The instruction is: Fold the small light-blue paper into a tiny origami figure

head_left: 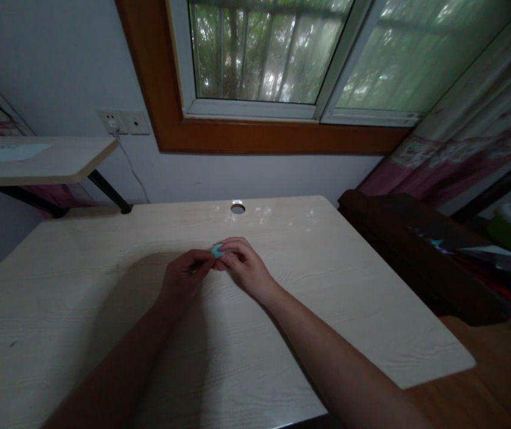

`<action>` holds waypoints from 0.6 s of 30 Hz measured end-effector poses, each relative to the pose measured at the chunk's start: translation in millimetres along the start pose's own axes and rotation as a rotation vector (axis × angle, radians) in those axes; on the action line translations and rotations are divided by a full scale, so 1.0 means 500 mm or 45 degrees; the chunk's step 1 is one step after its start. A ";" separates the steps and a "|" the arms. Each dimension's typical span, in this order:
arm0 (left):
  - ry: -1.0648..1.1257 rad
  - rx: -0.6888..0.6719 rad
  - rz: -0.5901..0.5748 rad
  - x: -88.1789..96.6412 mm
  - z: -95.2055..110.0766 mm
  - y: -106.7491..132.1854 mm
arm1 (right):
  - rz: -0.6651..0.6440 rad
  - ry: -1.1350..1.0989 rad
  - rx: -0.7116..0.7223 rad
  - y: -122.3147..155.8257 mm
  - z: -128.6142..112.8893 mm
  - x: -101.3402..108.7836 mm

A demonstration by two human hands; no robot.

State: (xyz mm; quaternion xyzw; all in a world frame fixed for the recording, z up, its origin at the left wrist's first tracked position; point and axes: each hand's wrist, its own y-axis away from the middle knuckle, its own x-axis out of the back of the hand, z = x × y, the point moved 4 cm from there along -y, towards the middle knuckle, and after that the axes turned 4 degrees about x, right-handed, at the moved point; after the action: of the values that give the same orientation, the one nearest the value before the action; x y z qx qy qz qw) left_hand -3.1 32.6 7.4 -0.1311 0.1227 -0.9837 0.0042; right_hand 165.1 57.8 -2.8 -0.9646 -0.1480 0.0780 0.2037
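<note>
Both of my hands meet over the middle of a pale wooden desk. A small light-blue piece, perhaps folded paper, shows between the fingertips. My right hand has its fingers curled over the piece and pinches it. My left hand is closed too, with its fingertips pressed against the piece from the left. Most of the blue piece is hidden by the fingers.
A round cable hole sits near the desk's far edge. A shelf juts out at the left under wall sockets. A window is behind, a curtain and dark wooden furniture at the right.
</note>
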 end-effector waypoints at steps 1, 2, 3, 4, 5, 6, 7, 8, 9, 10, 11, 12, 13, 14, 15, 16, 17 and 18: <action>0.002 0.005 0.000 0.000 0.000 0.000 | -0.020 -0.014 -0.044 0.002 0.002 -0.002; 0.008 0.012 0.000 0.001 0.000 -0.001 | -0.041 -0.026 -0.088 0.004 0.004 -0.004; 0.016 0.016 0.001 0.001 0.001 -0.001 | -0.063 -0.038 -0.132 0.005 0.005 -0.006; 0.021 0.018 0.001 0.001 0.002 -0.001 | -0.083 -0.051 -0.169 0.007 0.005 -0.008; 0.021 0.019 0.002 0.001 0.003 -0.001 | -0.093 -0.065 -0.192 0.008 0.005 -0.010; 0.020 0.024 0.002 0.000 0.004 0.000 | -0.096 -0.081 -0.203 0.008 0.004 -0.011; 0.019 0.030 -0.002 0.000 0.004 0.000 | -0.093 -0.095 -0.205 0.008 0.003 -0.011; 0.021 0.033 -0.001 -0.001 0.005 0.000 | -0.087 -0.105 -0.200 0.007 0.002 -0.011; 0.025 0.036 0.000 -0.001 0.005 0.000 | -0.083 -0.108 -0.192 0.007 0.001 -0.011; 0.025 0.036 0.000 -0.002 0.006 0.000 | -0.083 -0.105 -0.178 0.006 0.001 -0.011; 0.018 0.034 -0.002 -0.003 0.006 0.000 | -0.082 -0.092 -0.156 0.004 0.000 -0.010; 0.009 0.031 -0.006 -0.003 0.007 -0.001 | -0.083 -0.064 -0.126 0.003 -0.001 -0.009; 0.000 0.029 -0.007 -0.004 0.008 -0.001 | -0.082 -0.027 -0.089 0.002 -0.003 -0.007; -0.001 0.030 -0.012 -0.005 0.009 -0.001 | -0.078 0.010 -0.051 0.001 -0.005 -0.005; 0.013 0.031 -0.022 -0.006 0.010 -0.001 | -0.073 0.039 -0.017 -0.001 -0.008 -0.003; 0.043 0.032 -0.033 -0.006 0.010 -0.001 | -0.072 0.060 0.007 -0.001 -0.010 0.000; 0.080 0.038 -0.050 -0.007 0.010 0.000 | -0.076 0.077 0.022 -0.002 -0.011 0.001; 0.121 0.046 -0.062 -0.008 0.010 0.001 | -0.082 0.097 0.030 -0.003 -0.014 0.003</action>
State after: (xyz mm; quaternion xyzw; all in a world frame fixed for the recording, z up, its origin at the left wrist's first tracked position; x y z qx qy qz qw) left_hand 2.2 31.1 11.1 -0.0870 0.1015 -0.9907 -0.0231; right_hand 167.5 57.0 3.8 -0.9592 -0.1701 0.0365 0.2231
